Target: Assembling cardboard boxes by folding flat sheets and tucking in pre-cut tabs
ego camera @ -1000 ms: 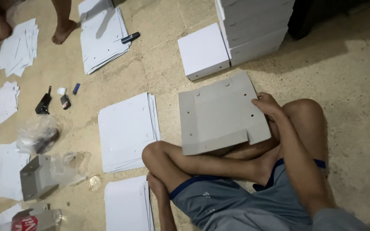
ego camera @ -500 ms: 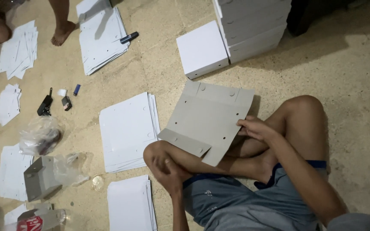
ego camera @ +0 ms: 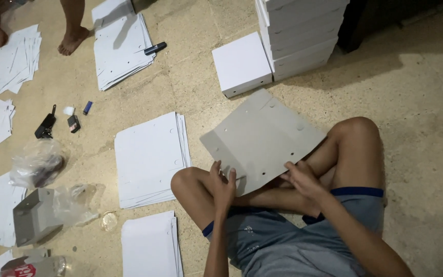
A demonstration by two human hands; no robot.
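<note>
Grey cardboard sheet (ego camera: pixel 262 138), flat and punched with small holes, lies tilted across the person's crossed legs, its near edge over the shins and its far corner reaching out over the floor (ego camera: pixel 416 102) toward the white boxes. The left hand (ego camera: pixel 221 184) rests on the left knee with fingers loosely curled, their tips touching the sheet's near left edge; whether they pinch it or only press on it cannot be told. The right hand (ego camera: pixel 303 179) sits at the near right edge, fingers bent and lying against the board's underside or rim, thumb on top, in a light hold. Both hands are at the edge nearest the body, so most of the sheet extends away from them.

Just to the left of the sheet, a stack of white sheets (ego camera: pixel 149 159) lies on the floor, close to the left knee but apart from the grey board. Another white stack (ego camera: pixel 149 246) lies nearer, beside the left thigh. Beyond the sheet's far corner stands a single white box (ego camera: pixel 241 64), and next to it a tall pile of white boxes (ego camera: pixel 303 31). The floor on the right side is bare. Far left lie a folded grey box (ego camera: pixel 34 215) and crumpled plastic bags (ego camera: pixel 37 164); another person's foot (ego camera: pixel 72 40) stands near a further paper stack (ego camera: pixel 121 48).
</note>
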